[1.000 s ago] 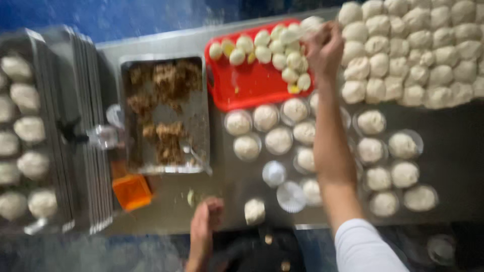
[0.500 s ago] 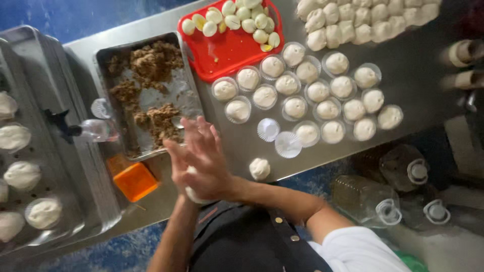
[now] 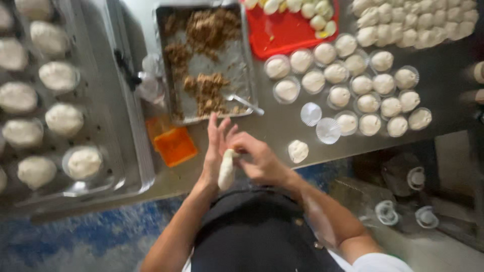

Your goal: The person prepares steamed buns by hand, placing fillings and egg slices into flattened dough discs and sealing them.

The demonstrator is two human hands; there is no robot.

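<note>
While the left hand (image 3: pixel 216 151) is standing upright with its fingers stretched straight, the right hand (image 3: pixel 257 160) is curling against it, and a flattened piece of pale white dough (image 3: pixel 226 170) is being pressed between the two palms, just above the near edge of the grey metal worktable (image 3: pixel 282 128). Beyond the hands, a rectangular steel baking tray (image 3: pixel 237 60) is holding clumps of crumbly brown filling (image 3: pixel 209 90), with a metal spoon (image 3: pixel 244 103) lying at its near right corner. A red plastic tray (image 3: pixel 287 32) is carrying small pale egg-like pieces (image 3: pixel 317 22), though its far side is being cut off by the top edge. To the right, clear ribbed plastic cups (image 3: pixel 348 98) are sitting in rows, most of them holding a round white dough ball each; two empty cups (image 3: pixel 320 123) are resting nearest the hands. A lone dough ball (image 3: pixel 298 150) is lying bare on the table just right of the right hand. An orange square container (image 3: pixel 175 146) is sitting left of the hands. On the far left, a perforated steel rack (image 3: pixel 116 126) is holding larger filled buns (image 3: pixel 64 119), blurred and partly out of frame. Bare dough balls (image 3: pixel 413 25) are massing at the top right, also cropped. Objects under the table at the lower right are too dim to identify
</note>
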